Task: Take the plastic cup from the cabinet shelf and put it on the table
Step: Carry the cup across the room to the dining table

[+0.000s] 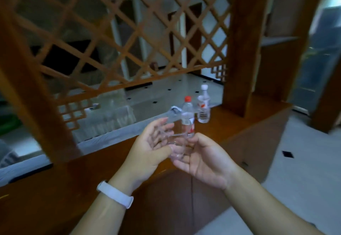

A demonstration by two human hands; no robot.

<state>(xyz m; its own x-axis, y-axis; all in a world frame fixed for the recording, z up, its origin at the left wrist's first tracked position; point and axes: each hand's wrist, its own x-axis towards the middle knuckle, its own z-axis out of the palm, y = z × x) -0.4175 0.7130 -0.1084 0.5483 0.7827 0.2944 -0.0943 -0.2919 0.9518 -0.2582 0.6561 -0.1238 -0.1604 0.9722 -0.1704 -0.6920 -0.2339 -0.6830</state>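
Both hands held the clear plastic cup [175, 138] above the wooden bench [230, 122]: left hand [149, 148] cupped loosely at its nine o'clock, right hand [204, 159] seemingly pinching its base at four o'clock. Two bottles [203, 105] stood at one o'clock.

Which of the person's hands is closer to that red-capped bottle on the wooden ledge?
Right. The right hand sits just below the red-capped bottle, its fingertips near the base. The left hand is further to the bottle's left, with the clear plastic cup between them.
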